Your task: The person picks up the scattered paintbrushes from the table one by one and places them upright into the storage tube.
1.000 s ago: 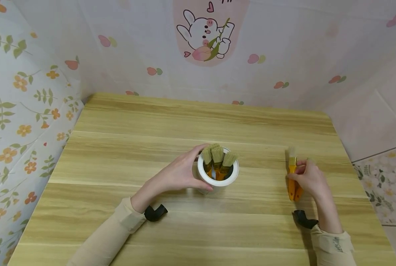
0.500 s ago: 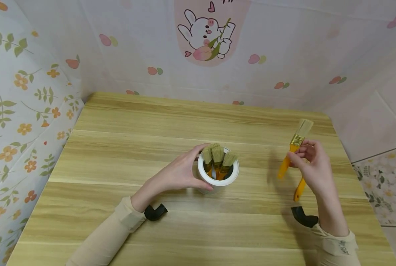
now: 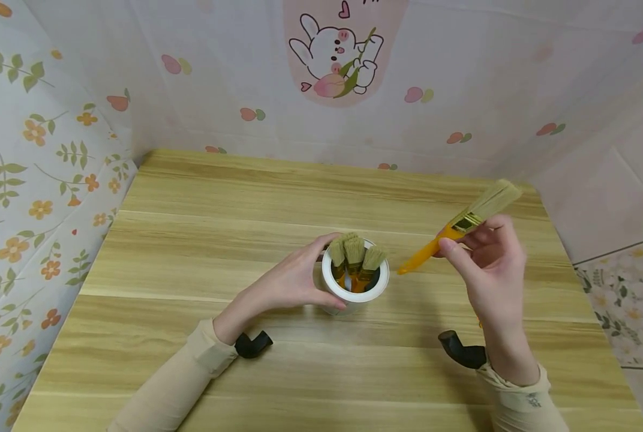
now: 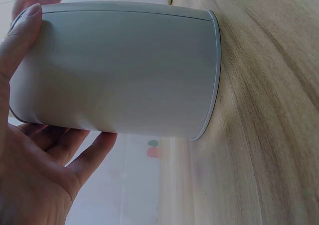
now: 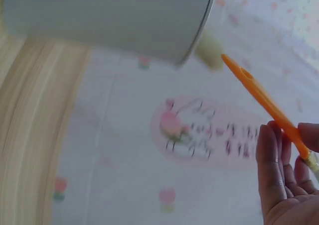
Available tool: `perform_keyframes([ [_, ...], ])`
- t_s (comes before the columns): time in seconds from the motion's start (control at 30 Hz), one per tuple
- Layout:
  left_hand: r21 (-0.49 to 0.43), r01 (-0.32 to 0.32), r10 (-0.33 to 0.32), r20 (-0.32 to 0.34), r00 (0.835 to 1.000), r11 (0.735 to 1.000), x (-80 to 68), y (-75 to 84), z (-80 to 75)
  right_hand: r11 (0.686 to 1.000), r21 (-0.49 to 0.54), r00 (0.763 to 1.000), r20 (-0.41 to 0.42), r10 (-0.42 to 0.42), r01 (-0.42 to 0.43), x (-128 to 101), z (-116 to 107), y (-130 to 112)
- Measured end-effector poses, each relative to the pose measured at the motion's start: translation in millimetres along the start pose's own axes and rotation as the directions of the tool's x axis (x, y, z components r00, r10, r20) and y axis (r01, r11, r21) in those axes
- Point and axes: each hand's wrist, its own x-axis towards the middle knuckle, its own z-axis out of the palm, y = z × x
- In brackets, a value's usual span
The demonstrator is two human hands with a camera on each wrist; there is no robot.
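The right hand (image 3: pixel 489 270) pinches a brush (image 3: pixel 459 227) at its metal band, held in the air toward the surface's right edge; its long axis slants, orange handle tip pointing down-left at the white cup (image 3: pixel 355 288), pale bristles up-right. The left hand (image 3: pixel 294 279) grips that cup near the surface's middle, where three more brushes (image 3: pixel 354 255) stand bristles-up.

A small staged recording booth, not a lived-in room: a wood-grain table (image 3: pixel 246 240) is boxed in on three sides by hung plastic sheets, a floral sheet (image 3: pixel 35 150) on the left and a pink cartoon rabbit (image 3: pixel 334 54) printed on the back one, with tiled floor (image 3: pixel 637 300) beyond
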Motion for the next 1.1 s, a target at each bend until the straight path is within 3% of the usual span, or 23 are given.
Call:
perform_keyframes([
  [0.13,-0.007,0.003,-0.003,0.004,1.000,1.000,0.2,0.1,0.0,0.999,-0.033,0.997,0.072,-0.022,0.024,-5,17,2],
  [0.23,-0.008,0.004,-0.004,0.007,1.000,1.000,0.3,0.1,-0.1,0.988,-0.147,0.992,0.126,-0.031,0.049,-10,26,5],
  [0.37,-0.009,-0.005,0.005,0.012,1.000,1.000,0.5,0.0,-0.3,0.925,-0.368,0.977,0.215,-0.013,0.093,-16,32,10],
  [0.5,-0.012,-0.012,0.013,0.014,1.000,1.000,0.7,-0.7,-0.3,0.871,-0.478,0.944,0.326,0.058,0.112,-19,35,14],
  [0.63,-0.012,-0.016,0.016,0.014,1.000,1.000,0.8,-1.1,-0.2,0.851,-0.514,0.918,0.381,0.111,0.111,-21,38,15],
  [0.77,-0.007,-0.004,0.004,0.013,1.000,1.000,0.7,-0.5,-0.2,0.836,-0.532,0.907,0.407,0.113,0.135,-21,39,17],
  [1.1,-0.011,0.007,-0.007,0.010,1.000,1.000,0.2,0.3,-0.2,0.833,-0.516,0.935,0.355,0.000,0.197,-17,33,14],
])
